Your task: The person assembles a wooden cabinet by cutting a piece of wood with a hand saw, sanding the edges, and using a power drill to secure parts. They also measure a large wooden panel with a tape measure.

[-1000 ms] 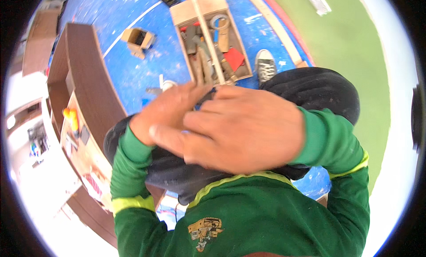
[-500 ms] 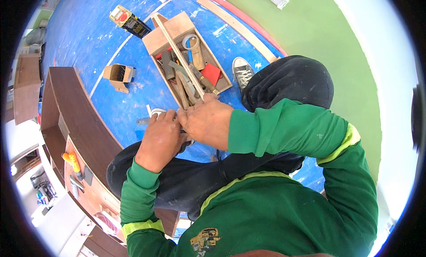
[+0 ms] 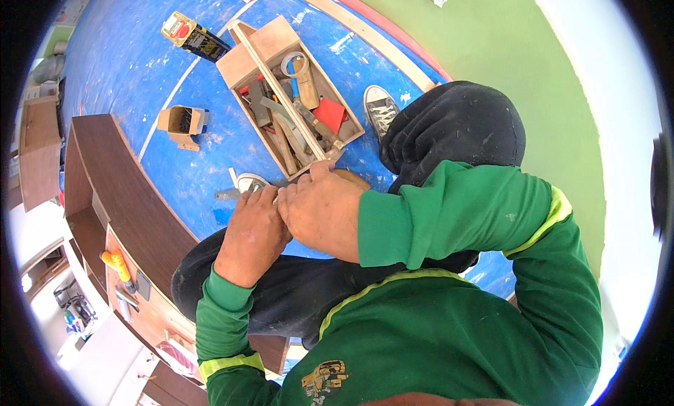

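My left hand (image 3: pixel 251 232) and my right hand (image 3: pixel 324 215) are pressed together above my crossed legs, the fingers of both closed. Whatever lies between or under them is hidden. Past the left fingers a grey metal strip (image 3: pixel 226 195) shows beside my shoe (image 3: pixel 249 182). A brown rounded piece (image 3: pixel 352 178) peeks out behind the right hand; I cannot tell whether either is held. Just beyond the hands stands an open wooden toolbox (image 3: pixel 349 134) with a long bar handle (image 3: pixel 261 63). Inside it are a red flat piece (image 3: pixel 328 115), a clear ring (image 3: pixel 295 63) and several wooden-handled tools.
A yellow-and-black can (image 3: pixel 203 44) and a small open cardboard box (image 3: pixel 181 127) stand on the blue floor covering (image 3: pixel 119 76). At the left is a dark brown cabinet (image 3: pixel 130 174) with a yellow-handled tool (image 3: pixel 119 265) on it. A wooden board (image 3: pixel 372 37) lies along the green wall.
Both hands have shifted slightly toward me relative to the toolbox. More of the brown rounded piece behind the right hand now shows. The view has moved a little.
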Motion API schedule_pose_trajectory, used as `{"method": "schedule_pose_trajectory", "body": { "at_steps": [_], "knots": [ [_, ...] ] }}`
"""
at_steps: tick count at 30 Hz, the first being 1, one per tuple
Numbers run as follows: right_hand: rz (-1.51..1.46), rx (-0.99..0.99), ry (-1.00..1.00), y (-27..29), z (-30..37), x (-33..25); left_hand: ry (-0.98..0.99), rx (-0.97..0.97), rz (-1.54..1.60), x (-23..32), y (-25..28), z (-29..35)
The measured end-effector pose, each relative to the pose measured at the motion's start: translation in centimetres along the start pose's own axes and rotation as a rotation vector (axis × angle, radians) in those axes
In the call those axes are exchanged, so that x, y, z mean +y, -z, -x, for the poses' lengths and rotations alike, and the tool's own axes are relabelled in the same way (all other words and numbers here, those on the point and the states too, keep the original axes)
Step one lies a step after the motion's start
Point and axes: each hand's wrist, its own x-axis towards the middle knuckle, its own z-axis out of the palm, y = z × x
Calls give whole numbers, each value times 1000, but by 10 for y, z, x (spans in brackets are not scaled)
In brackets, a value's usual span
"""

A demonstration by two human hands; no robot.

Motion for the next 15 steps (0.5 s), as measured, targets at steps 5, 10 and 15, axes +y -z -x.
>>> {"method": "schedule_pose_trajectory", "body": {
  "at_steps": [5, 10, 15],
  "knots": [
    [1, -4, 7, 3, 2, 2, -14, 32, -17, 4, 6, -3],
    [16, -68, 20, 7, 1, 4, -3, 10, -13, 3, 3, -4],
    [-27, -79, 20, 6, 1, 3, 4, 12, -9, 4, 4, -4]
  ]
}}
